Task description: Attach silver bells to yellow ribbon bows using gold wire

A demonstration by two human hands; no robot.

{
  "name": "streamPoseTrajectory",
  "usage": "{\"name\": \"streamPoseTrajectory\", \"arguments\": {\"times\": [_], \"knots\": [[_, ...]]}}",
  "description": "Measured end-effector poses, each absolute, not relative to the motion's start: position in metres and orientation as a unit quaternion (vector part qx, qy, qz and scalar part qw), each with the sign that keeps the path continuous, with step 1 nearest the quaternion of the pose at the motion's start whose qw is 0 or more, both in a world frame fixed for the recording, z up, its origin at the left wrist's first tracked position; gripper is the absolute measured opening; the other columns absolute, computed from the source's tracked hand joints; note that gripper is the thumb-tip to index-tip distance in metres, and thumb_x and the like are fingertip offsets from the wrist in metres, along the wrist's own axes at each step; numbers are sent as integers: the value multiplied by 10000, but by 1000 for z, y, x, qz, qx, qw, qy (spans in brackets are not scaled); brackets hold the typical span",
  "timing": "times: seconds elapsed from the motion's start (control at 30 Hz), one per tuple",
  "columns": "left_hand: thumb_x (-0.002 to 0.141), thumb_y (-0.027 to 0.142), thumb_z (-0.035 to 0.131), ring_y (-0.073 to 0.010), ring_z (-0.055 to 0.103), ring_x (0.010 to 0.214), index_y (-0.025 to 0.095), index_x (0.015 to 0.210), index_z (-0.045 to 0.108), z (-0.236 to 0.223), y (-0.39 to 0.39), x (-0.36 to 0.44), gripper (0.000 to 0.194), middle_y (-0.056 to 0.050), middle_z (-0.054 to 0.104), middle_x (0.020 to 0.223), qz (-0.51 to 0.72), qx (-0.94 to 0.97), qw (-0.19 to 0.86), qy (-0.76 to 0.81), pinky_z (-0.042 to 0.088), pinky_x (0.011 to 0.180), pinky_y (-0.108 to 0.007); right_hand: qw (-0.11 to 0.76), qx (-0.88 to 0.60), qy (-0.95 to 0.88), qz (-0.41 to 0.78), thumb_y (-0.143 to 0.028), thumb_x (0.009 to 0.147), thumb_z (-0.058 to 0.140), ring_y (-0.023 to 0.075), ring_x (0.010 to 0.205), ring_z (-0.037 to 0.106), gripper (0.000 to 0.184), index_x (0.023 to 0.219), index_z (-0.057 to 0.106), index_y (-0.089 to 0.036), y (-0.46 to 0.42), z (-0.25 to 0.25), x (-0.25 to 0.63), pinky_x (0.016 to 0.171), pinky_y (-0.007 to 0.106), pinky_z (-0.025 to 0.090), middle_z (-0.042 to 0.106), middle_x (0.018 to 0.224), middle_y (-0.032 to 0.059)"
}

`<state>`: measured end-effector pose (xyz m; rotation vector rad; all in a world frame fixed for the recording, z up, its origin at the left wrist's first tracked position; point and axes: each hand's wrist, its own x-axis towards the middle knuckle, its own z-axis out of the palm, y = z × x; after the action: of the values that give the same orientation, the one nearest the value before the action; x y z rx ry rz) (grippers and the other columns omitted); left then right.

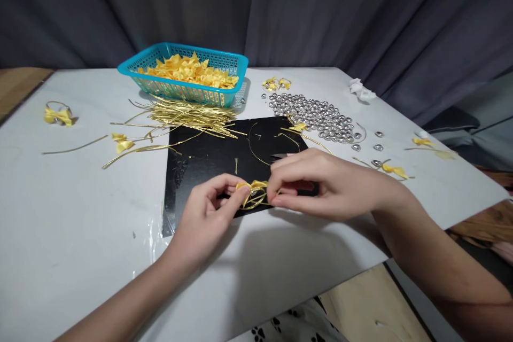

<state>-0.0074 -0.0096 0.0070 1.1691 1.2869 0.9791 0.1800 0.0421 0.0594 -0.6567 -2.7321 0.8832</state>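
Above the black mat, my left hand pinches a yellow ribbon bow between thumb and fingers. A loop of gold wire hangs from the bow, with a small silvery bit at its middle. My right hand is closed at the loop's right side, thumb and forefinger pressed on the gold wire's end. Behind its knuckles a dark pointed blade sticks out; the rest of that tool is hidden, and I cannot tell whether it is held or lying there.
A blue basket of yellow bows stands at the back, a pile of gold wires before it. Silver heart-shaped beads spread at right. Finished-looking bow loops lie left and back. White crumpled tissue sits far right.
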Motion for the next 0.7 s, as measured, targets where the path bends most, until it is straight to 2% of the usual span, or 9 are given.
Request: {"name": "streamPoseTrajectory", "arguments": {"times": [0.1, 0.3, 0.37, 0.47, 0.53, 0.63, 0.7], "knots": [[744, 298, 629, -100, 462, 544, 167, 675, 608, 8, -8, -9, 150, 24, 552, 600, 438, 481, 535, 539, 372, 534, -210, 47, -218, -913, 341, -153, 837, 492, 44, 560, 449, 145, 846, 636, -147, 40, 61, 180, 542, 160, 333, 574, 673, -9], [775, 284, 590, -93, 431, 523, 174, 690, 562, 8, -10, -9, 142, 42, 497, 564, 438, 478, 540, 537, 345, 508, -203, 21, -168, -923, 345, -106, 837, 487, 40, 559, 448, 140, 835, 626, -123, 31, 52, 166, 542, 154, 332, 578, 676, -4], [781, 279, 582, -92, 417, 514, 174, 680, 555, 9, -11, -8, 148, 44, 490, 556, 425, 491, 534, 541, 332, 499, -204, 44, -167, -928, 330, -111, 847, 481, 44, 590, 472, 145, 838, 626, -120, 31, 52, 166, 569, 155, 345, 591, 702, 4], [783, 284, 583, -90, 410, 512, 169, 677, 560, 9, -10, -8, 157, 44, 490, 551, 412, 506, 529, 543, 322, 496, -203, 125, -208, -928, 282, -140, 862, 471, 49, 652, 506, 162, 845, 632, -136, 33, 56, 171, 611, 156, 356, 609, 750, 10], [778, 293, 590, -89, 415, 518, 168, 683, 560, 7, -9, -8, 160, 43, 491, 557, 421, 497, 529, 544, 329, 499, -199, 149, -234, -922, 270, -159, 856, 486, 42, 604, 475, 154, 837, 637, -143, 35, 58, 176, 579, 154, 338, 577, 683, -7], [767, 314, 608, -82, 415, 517, 171, 693, 554, 4, -7, -11, 170, 49, 486, 558, 459, 459, 534, 542, 342, 491, -185, 117, -217, -908, 339, -183, 849, 507, 33, 521, 393, 148, 778, 622, -121, 35, 60, 179, 528, 153, 318, 493, 573, -28], [767, 322, 613, -76, 413, 515, 174, 702, 554, 1, -6, -13, 172, 55, 479, 553, 479, 437, 540, 537, 347, 485, -171, 92, -179, -892, 404, -177, 848, 513, 37, 539, 404, 150, 755, 603, -102, 33, 59, 177, 542, 152, 344, 505, 589, -15]]}}
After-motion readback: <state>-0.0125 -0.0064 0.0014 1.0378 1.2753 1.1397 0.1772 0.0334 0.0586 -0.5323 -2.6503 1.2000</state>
